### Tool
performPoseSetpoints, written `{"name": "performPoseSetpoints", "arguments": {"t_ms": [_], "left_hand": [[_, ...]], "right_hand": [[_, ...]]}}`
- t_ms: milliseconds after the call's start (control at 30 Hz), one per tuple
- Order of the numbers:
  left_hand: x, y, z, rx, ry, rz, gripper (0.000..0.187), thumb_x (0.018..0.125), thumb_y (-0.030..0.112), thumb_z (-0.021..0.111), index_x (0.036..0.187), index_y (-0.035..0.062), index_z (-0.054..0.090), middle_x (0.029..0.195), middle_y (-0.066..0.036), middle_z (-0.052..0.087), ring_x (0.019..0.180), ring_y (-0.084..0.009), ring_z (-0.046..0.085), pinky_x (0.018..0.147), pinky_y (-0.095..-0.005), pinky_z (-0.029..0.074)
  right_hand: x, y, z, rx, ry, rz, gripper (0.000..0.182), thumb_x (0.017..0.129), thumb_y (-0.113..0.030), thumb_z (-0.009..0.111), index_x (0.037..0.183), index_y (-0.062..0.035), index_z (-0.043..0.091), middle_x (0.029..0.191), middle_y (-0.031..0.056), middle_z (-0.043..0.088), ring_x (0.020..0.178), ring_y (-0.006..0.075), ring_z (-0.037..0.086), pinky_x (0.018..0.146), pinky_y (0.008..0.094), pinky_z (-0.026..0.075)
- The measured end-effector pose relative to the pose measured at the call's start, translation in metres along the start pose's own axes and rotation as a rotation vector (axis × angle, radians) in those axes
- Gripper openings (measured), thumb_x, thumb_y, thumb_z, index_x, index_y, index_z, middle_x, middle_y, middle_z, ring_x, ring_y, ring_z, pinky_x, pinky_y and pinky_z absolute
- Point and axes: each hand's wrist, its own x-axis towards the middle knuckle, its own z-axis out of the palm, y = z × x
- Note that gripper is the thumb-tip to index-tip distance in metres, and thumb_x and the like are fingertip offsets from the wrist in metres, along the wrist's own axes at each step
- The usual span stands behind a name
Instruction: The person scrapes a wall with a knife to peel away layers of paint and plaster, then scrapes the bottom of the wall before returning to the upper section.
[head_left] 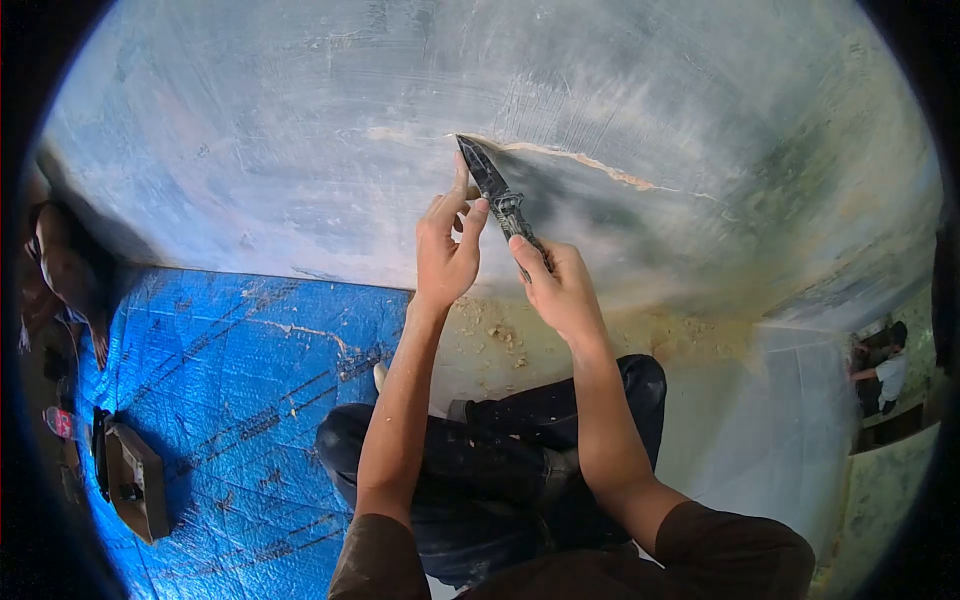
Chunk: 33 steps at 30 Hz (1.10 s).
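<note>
My right hand [560, 285] is wrapped round the handle of a folding knife [508, 205], its dark blade slanting up to the left. The blade's tip meets the grey wall [300, 120] at the left end of a pale, jagged crack [600, 168]. Beside the blade is my left hand [447, 245], its index finger stretched along the blade's left side. Its thumb and middle finger come close to the base of the blade, and the other fingers are loosely bent. Whether those fingertips press on the knife is hard to see.
Crumbled debris [505, 340] lies on the floor below the wall. A blue tarp [250, 400] covers the left side, with an open box [140, 480] on it. One person [70, 260] is at the far left; another person [888, 370] is at the far right.
</note>
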Motion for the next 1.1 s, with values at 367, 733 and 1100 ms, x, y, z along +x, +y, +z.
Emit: {"name": "performPoseSetpoints", "arguments": {"t_ms": [367, 733, 1100], "left_hand": [[0.002, 0.014, 0.009, 0.155, 0.051, 0.038, 0.056, 0.098, 0.016, 0.062, 0.148, 0.0005, 0.042, 0.097, -0.014, 0.074, 0.077, -0.0126, 0.061, 0.067, -0.0280, 0.049], [0.009, 0.012, -0.007, 0.077, 0.107, -0.011, 0.060, 0.099, 0.019, 0.060, 0.151, -0.0002, 0.037, 0.097, -0.016, 0.073, 0.071, -0.0159, 0.061, 0.055, -0.0299, 0.046], [0.003, 0.006, 0.003, 0.070, 0.033, 0.073, 0.060, 0.092, 0.019, 0.071, 0.144, -0.0019, 0.048, 0.096, -0.011, 0.074, 0.070, -0.0156, 0.057, 0.057, -0.0288, 0.043]], "right_hand": [[0.022, -0.002, -0.033, -0.032, -0.104, 0.042, 0.051, 0.098, -0.042, 0.060, 0.063, -0.0063, 0.051, 0.056, -0.0050, 0.042, 0.053, 0.0070, 0.037, 0.047, 0.0297, 0.028], [0.035, -0.036, -0.023, -0.326, -0.132, -0.124, 0.052, 0.098, -0.043, 0.059, 0.063, -0.0060, 0.049, 0.056, -0.0042, 0.039, 0.053, 0.0070, 0.035, 0.048, 0.0299, 0.028], [0.012, -0.018, -0.037, -0.210, -0.084, 0.025, 0.052, 0.097, -0.041, 0.061, 0.066, 0.0002, 0.052, 0.055, -0.0002, 0.038, 0.054, 0.0105, 0.035, 0.049, 0.0336, 0.030]]}}
